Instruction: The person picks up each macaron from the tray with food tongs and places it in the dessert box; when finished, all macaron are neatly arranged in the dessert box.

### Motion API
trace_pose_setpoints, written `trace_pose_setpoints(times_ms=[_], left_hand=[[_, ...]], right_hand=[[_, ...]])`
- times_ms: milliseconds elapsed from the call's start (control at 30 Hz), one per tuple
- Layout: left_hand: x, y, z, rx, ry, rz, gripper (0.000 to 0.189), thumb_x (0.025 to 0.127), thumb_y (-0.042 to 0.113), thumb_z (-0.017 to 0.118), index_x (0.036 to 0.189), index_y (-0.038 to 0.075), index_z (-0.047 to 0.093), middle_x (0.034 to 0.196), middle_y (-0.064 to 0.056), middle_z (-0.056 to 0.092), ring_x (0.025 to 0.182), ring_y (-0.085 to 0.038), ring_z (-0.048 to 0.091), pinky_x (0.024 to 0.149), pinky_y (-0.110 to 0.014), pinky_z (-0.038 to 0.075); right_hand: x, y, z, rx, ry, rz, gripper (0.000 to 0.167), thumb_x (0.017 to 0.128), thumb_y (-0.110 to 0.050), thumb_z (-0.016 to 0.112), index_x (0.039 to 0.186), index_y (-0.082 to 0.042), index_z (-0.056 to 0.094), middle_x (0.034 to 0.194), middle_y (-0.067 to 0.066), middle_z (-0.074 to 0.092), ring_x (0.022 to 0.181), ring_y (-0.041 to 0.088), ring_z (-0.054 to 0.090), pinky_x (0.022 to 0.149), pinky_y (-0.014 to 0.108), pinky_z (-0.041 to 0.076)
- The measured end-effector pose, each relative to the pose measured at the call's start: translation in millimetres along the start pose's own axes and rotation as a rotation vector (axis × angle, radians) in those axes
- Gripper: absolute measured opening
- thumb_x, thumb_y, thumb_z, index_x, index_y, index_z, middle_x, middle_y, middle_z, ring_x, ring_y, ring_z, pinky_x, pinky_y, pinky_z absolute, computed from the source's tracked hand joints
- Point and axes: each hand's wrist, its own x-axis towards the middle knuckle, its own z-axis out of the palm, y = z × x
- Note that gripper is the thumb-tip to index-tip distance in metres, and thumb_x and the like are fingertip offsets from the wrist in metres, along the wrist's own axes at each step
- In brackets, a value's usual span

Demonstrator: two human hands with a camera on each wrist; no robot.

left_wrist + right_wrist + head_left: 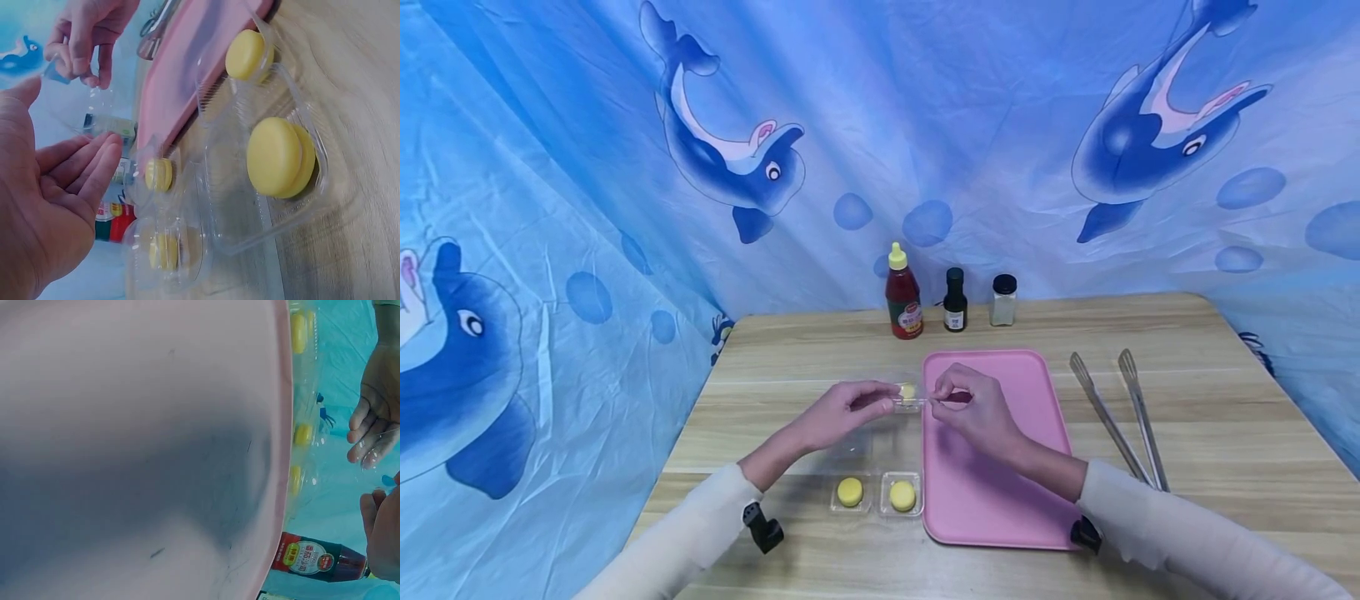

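My right hand (973, 408) has its fingers curled and pinches a thin clear plastic piece (100, 103) over the pink tray's left edge. Facing it, my left hand (857, 404) holds its thumb apart from its nearly straight fingers, the fingertips at the other side of the plastic. I cannot tell what kind of item the clear plastic is. Below the hands, yellow macarons (275, 156) sit in clear plastic boxes (228, 247) on the table. One macaron (907, 392) shows between the hands in the head view; another is hidden there behind the left hand.
The pink tray (1000, 475) lies beneath the right forearm. Metal tongs (1138, 417) rest to its right. Along the back stand a red sauce bottle (904, 300), a small dark bottle (955, 302) and a black-lidded jar (1003, 302). A blue dolphin-print curtain (880, 125) hangs behind the wooden table (760, 367).
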Motion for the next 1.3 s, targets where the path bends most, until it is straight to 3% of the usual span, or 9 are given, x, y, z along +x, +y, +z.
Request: trace_pose_setpoints(times_ms=[133, 267, 500, 633, 867, 1100, 1300], left_hand=[[0.0, 1.0, -2.1, -0.107, -0.039, -0.038, 0.051, 0.109, 0.029, 0.063, 0.152, 0.002, 0.055, 0.145, -0.010, 0.066, 0.134, -0.024, 0.062, 0.112, -0.037, 0.052], [-0.4, 0.7, -3.8, -0.174, -0.053, -0.050, 0.056, 0.106, 0.023, 0.068, 0.155, 0.001, 0.051, 0.147, -0.013, 0.064, 0.134, -0.028, 0.061, 0.113, -0.038, 0.051], [-3.3, -4.1, -3.7, -0.203, -0.030, -0.043, 0.066, 0.101, 0.024, 0.077, 0.158, 0.005, 0.049, 0.153, -0.011, 0.059, 0.138, -0.028, 0.058, 0.119, -0.051, 0.045], [-7.3, -6.0, -1.1, -0.184, -0.007, -0.041, 0.072, 0.097, 0.026, 0.081, 0.160, 0.012, 0.048, 0.155, -0.003, 0.058, 0.142, -0.025, 0.054, 0.121, -0.059, 0.040], [-14.5, -11.7, 7.0, -0.075, 0.022, 0.010, 0.077, 0.093, 0.028, 0.086, 0.160, 0.023, 0.048, 0.155, 0.008, 0.056, 0.144, -0.020, 0.052, 0.121, -0.055, 0.040], [-21.5, -14.2, 12.4, 0.007, 0.048, 0.064, 0.081, 0.089, 0.031, 0.090, 0.158, 0.019, 0.051, 0.155, 0.009, 0.057, 0.143, -0.018, 0.052, 0.120, -0.053, 0.042], [-29.8, -16.3, 17.2, 0.113, 0.079, 0.135, 0.085, 0.084, 0.036, 0.092, 0.156, 0.013, 0.053, 0.154, 0.005, 0.058, 0.142, -0.019, 0.053, 0.119, -0.049, 0.044]], right_hand=[[-0.6, -0.1, -1.4, 0.001, -0.034, -0.001, 0.027, 0.084, 0.016, 0.077, 0.086, -0.009, 0.068, 0.094, 0.006, 0.072, 0.096, 0.027, 0.072, 0.090, 0.039, 0.065], [-0.5, -0.7, -4.6, -0.002, -0.099, 0.047, 0.022, 0.087, 0.009, 0.081, 0.104, -0.004, 0.072, 0.108, 0.012, 0.073, 0.108, 0.030, 0.072, 0.100, 0.045, 0.061], [-2.9, -1.6, -11.7, -0.024, -0.241, 0.183, 0.058, 0.092, -0.019, 0.086, 0.141, 0.000, 0.063, 0.140, 0.017, 0.067, 0.129, 0.033, 0.064, 0.112, 0.052, 0.052], [-5.4, -0.6, -13.8, -0.026, -0.275, 0.207, 0.065, 0.094, -0.024, 0.084, 0.149, -0.001, 0.057, 0.147, 0.015, 0.063, 0.132, 0.034, 0.062, 0.113, 0.052, 0.051], [-9.8, -0.5, -12.6, -0.038, -0.299, 0.208, 0.065, 0.087, -0.024, 0.091, 0.145, -0.008, 0.064, 0.145, 0.013, 0.064, 0.131, 0.030, 0.063, 0.115, 0.050, 0.049], [-18.5, -0.3, -9.8, -0.076, -0.295, 0.161, 0.069, 0.084, -0.023, 0.093, 0.145, -0.012, 0.064, 0.148, 0.008, 0.062, 0.133, 0.030, 0.062, 0.114, 0.048, 0.050], [-27.1, -0.2, -4.9, -0.113, -0.325, 0.072, 0.072, 0.084, -0.017, 0.093, 0.147, -0.003, 0.060, 0.148, 0.017, 0.060, 0.132, 0.035, 0.062, 0.110, 0.049, 0.054]])
